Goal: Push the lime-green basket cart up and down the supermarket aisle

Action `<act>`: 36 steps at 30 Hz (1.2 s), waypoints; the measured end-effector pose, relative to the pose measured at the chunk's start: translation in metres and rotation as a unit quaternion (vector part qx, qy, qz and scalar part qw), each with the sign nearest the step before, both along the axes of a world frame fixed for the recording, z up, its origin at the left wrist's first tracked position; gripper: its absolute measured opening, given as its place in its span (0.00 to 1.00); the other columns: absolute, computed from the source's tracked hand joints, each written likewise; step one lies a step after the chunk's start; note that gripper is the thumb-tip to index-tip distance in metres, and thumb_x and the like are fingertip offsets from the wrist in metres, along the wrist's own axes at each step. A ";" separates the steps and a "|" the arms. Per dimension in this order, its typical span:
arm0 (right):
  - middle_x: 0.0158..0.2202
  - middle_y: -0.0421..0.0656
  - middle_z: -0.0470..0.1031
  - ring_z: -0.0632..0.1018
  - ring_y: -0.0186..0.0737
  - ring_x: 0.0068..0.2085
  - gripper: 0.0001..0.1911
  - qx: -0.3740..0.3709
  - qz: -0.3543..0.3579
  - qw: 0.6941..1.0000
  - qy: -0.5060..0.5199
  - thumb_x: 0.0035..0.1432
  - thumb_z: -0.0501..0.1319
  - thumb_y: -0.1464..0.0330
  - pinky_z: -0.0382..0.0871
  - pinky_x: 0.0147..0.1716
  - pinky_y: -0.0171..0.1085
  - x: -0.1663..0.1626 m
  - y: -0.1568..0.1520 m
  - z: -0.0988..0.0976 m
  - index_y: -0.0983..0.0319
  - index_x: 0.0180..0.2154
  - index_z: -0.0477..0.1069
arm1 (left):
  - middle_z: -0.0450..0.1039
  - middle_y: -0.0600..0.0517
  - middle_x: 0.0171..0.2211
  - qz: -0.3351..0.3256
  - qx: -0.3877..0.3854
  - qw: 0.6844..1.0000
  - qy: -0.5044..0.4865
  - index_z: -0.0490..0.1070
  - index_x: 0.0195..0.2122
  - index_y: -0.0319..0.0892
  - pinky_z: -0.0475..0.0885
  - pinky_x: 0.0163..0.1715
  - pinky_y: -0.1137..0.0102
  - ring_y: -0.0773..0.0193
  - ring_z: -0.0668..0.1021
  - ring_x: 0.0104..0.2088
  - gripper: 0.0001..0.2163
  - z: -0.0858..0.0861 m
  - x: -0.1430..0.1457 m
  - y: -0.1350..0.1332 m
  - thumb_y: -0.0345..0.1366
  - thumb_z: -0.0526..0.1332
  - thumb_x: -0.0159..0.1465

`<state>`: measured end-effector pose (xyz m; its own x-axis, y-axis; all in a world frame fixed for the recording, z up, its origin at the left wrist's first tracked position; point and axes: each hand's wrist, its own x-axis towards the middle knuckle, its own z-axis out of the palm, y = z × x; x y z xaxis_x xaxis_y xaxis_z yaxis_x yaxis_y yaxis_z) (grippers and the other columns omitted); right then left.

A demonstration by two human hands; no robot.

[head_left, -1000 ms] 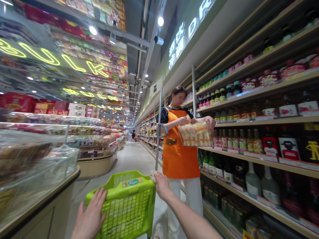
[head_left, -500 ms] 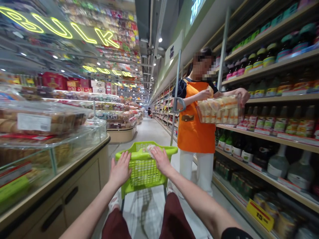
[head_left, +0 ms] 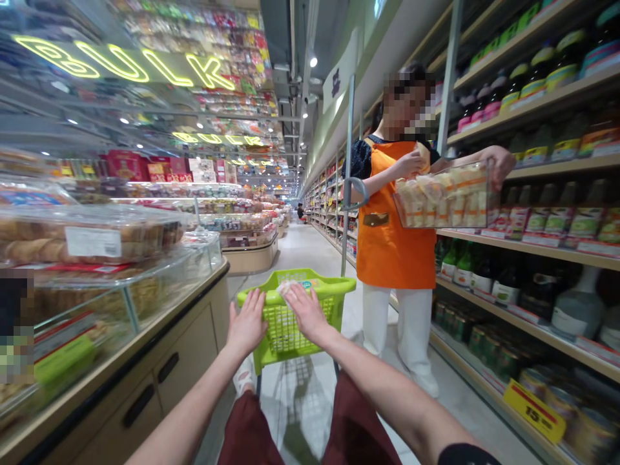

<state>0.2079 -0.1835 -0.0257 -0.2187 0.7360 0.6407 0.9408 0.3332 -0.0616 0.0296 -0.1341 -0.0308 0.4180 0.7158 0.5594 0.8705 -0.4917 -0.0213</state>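
Observation:
A bright green plastic shopping cart (head_left: 283, 336) stands low in front of me. Over the left part of its near rim lie the fingers of my left hand (head_left: 246, 320), closed lightly on it. My right hand (head_left: 307, 313) rests on the middle of the same rim. Under its fingers is a small crumpled whitish thing (head_left: 285, 288), pressed against the rim; its kind is unclear. A small label shows on the rim beside that hand. The palm sides of both hands are hidden. My legs in dark red trousers are right behind the cart.
A person in an orange apron (head_left: 387, 252) stands close on the right, holding a clear bin of wrapped sandwiches (head_left: 445, 200). A metal pole (head_left: 349, 142) rises there. Shelves of bottles (head_left: 542, 216) line the right; a glass-edged counter with packaged baked goods (head_left: 111, 239) borders the left. The aisle floor (head_left: 295, 242) runs ahead.
My right hand has slid leftward along the rim with the whitish thing, uncovering the label. The cart and surroundings sit farther right in view. The person's hand is now raised from the bin.

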 end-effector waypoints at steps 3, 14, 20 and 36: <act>0.62 0.44 0.48 0.47 0.39 0.62 0.30 -0.003 -0.007 1.000 -0.023 0.52 0.47 0.79 0.35 0.59 0.50 0.010 -0.002 0.000 0.59 0.57 0.54 | 0.45 0.45 0.62 0.000 -0.001 1.000 0.007 0.49 0.60 0.36 0.40 0.57 0.45 0.56 0.50 0.62 0.28 0.001 -0.001 -0.001 0.29 0.49 0.55; 0.60 0.47 0.52 0.52 0.42 0.61 0.30 0.003 -0.180 0.979 0.098 0.50 0.45 0.81 0.43 0.58 0.50 0.081 -0.011 -0.001 0.62 0.55 0.58 | 0.46 0.43 0.62 0.004 -0.012 0.999 -0.035 0.52 0.58 0.35 0.41 0.57 0.44 0.55 0.51 0.62 0.27 -0.002 0.004 0.001 0.28 0.48 0.55; 0.58 0.46 0.58 0.56 0.41 0.60 0.31 0.016 0.038 0.986 0.159 0.45 0.48 0.79 0.42 0.59 0.48 -0.007 -0.002 0.014 0.63 0.54 0.60 | 0.51 0.42 0.60 -0.080 -0.005 0.985 -0.152 0.57 0.56 0.37 0.48 0.58 0.49 0.55 0.54 0.60 0.23 -0.002 0.020 -0.005 0.33 0.49 0.58; 0.34 0.42 0.75 0.73 0.38 0.39 0.19 -0.136 0.269 0.685 0.663 0.48 0.57 0.57 0.64 0.46 0.39 -0.043 -0.024 0.056 0.65 0.35 0.72 | 0.52 0.43 0.60 -0.278 -0.131 0.860 -0.408 0.41 0.61 0.39 0.54 0.59 0.60 0.59 0.60 0.58 0.35 0.026 0.048 -0.022 0.34 0.55 0.53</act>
<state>0.1646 -0.2071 0.0304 0.1369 0.9090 0.3936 -0.2576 0.4164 -0.8719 0.0771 -0.1561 -0.0049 0.2814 0.6782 0.6789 0.1723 -0.7317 0.6595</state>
